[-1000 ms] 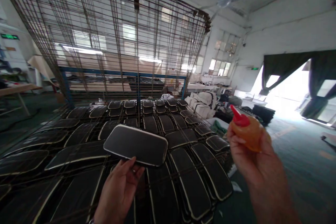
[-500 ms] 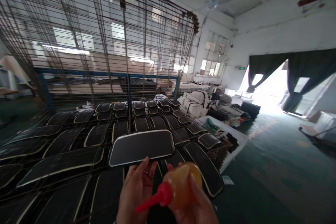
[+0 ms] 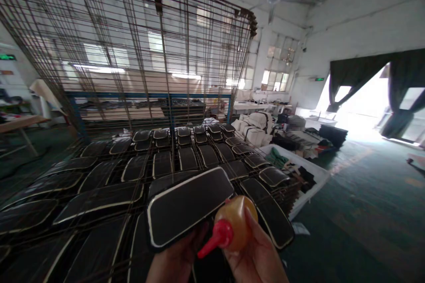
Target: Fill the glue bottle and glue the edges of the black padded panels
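A black rounded panel (image 3: 191, 208) with a pale line around its border is tilted up in front of me. My left hand (image 3: 179, 247) grips it from below at its near edge, with most of the fingers hidden behind it. In my right hand (image 3: 254, 247) is a squeeze bottle (image 3: 237, 221) of amber liquid, its red nozzle pointing down and to the left. The bottle is beside the panel's right end; whether they touch I cannot tell. Similar black panels (image 3: 99, 201) with pale borders lie in rows on a wire rack around and beneath.
A tall wire grid (image 3: 139, 40) slants up behind the rows of panels. To the right stands a white bin (image 3: 315, 185) with cloth scraps. White bundles (image 3: 255, 128) are piled beyond it. Green floor (image 3: 361, 212) stretches toward a bright, curtained doorway at the right.
The panel has come nearer and tilted, its right end now higher. My left hand has moved underneath it. The bottle has shifted slightly right and the view has turned a little left.
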A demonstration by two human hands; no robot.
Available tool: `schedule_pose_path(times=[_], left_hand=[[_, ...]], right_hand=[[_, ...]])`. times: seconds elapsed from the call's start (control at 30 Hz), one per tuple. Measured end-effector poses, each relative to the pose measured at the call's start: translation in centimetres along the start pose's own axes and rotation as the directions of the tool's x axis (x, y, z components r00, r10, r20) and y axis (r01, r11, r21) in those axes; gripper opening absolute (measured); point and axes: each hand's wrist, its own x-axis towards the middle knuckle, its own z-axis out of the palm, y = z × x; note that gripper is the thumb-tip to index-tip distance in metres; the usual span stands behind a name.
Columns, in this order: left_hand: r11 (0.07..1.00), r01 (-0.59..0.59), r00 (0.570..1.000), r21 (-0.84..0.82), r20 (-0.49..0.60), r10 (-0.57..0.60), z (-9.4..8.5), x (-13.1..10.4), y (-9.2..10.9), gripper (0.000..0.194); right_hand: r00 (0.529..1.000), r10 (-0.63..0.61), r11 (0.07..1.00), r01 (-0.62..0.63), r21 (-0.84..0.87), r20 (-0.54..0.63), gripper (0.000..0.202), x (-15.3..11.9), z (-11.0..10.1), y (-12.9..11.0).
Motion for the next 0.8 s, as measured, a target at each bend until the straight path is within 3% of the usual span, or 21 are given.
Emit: schedule_pose_path(times=[0.1,0.2,0.27,0.33,0.47,0.67,0.8], left_hand=[[0.995,0.065,0.996,-0.079,-0.063,-0.07,-2.5,1.0,3.4,0.032],[0.993,0.12,0.986,-0.022,0.121,-0.116,-3.5,1.2,7.0,0.03],[0.982,0.149,0.953,0.12,0.247,-0.175,-3.2,0.9,8.8,0.026],[0.944,0.099,0.931,0.316,0.305,-0.2,-2.6,0.2,9.8,0.037],[0.803,-0.015,0.924,0.595,0.316,-0.216,-1.6,-1.3,9.6,0.044],[0.764,-0.036,0.933,0.644,0.296,-0.206,-1.5,-2.1,7.4,0.045],[0.759,0.017,0.901,0.65,0.319,-0.293,-2.1,-1.5,6.7,0.039]], right_hand=[[0.996,-0.004,1.0,0.005,0.009,-0.089,0.044,-0.9,1.2,-1.9],[0.987,0.006,1.0,-0.006,-0.004,-0.16,0.048,-1.6,1.1,-3.4],[0.982,0.008,1.0,-0.013,-0.026,-0.188,0.048,-1.7,0.8,-3.9],[0.983,0.014,0.999,-0.023,-0.046,-0.182,0.046,-1.7,0.5,-4.2],[0.988,0.022,0.996,-0.035,-0.085,-0.154,0.041,-1.6,0.5,-4.2],[0.989,0.005,0.994,-0.021,-0.11,-0.148,0.04,-1.4,0.4,-3.4],[0.993,0.003,0.989,-0.021,-0.145,-0.119,0.044,-1.5,-0.2,-3.3]])
